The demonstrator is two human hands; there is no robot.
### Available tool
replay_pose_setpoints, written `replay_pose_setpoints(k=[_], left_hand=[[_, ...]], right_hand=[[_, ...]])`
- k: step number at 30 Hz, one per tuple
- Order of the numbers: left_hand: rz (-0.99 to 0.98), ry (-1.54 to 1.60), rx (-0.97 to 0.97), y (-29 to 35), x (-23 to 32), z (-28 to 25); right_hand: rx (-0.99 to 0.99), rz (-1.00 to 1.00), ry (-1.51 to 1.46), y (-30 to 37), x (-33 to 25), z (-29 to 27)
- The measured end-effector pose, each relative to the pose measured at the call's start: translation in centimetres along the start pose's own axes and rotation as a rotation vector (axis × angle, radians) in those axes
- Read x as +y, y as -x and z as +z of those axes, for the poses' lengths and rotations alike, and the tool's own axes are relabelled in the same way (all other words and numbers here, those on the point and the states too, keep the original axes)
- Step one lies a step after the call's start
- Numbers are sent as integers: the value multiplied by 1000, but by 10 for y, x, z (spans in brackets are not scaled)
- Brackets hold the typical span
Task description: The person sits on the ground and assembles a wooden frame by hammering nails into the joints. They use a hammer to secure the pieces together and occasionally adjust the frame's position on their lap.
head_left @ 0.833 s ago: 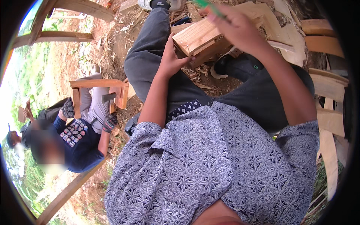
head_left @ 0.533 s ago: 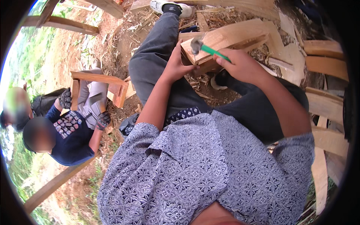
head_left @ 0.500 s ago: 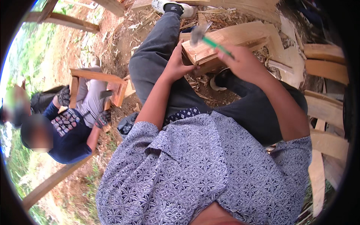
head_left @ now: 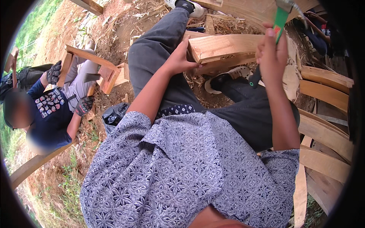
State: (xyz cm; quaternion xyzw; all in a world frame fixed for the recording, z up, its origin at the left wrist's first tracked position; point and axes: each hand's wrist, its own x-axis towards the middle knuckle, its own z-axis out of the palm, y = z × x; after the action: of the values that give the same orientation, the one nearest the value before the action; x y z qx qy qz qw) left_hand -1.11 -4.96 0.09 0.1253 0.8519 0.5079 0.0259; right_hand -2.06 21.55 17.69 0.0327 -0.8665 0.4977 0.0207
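Note:
My left hand grips the left end of a pale wooden board, its thumb on the near side and its fingers on the far side. A second wooden piece sits beneath that board, between my legs. Up and to the right of the board, my right hand is closed round the handle of a hammer. The handle is green with a dark grip end. The hammer's metal head is raised near the top edge, partly cut off, and apart from the wood.
At the left, a person in gloves holds a wooden frame and a dark-headed tool. Curved planks lie stacked at the right. Wood shavings cover the ground. Another person is partly seen at the upper right.
My right hand has lifted the hammer from over the board's left end, up and to the right. My left hand stays on the board. The whole view has shifted slightly.

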Motion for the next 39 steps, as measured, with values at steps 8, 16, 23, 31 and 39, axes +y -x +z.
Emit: replay_pose_setpoints(k=[8, 16, 23, 31, 39], left_hand=[[24, 29, 12, 2, -12, 6], [157, 20, 17, -3, -16, 10], [85, -6, -18, -2, -10, 6], [96, -73, 5, 4, -13, 6], [-27, 44, -60, 3, 4, 2]], right_hand=[[-291, -6, 169, 0, 9, 8], [-535, -85, 442, 21, 79, 24], [-208, -322, 92, 18, 0, 25], [-395, -128, 344, 2, -11, 5], [-546, -121, 446, -4, 29, -2]])
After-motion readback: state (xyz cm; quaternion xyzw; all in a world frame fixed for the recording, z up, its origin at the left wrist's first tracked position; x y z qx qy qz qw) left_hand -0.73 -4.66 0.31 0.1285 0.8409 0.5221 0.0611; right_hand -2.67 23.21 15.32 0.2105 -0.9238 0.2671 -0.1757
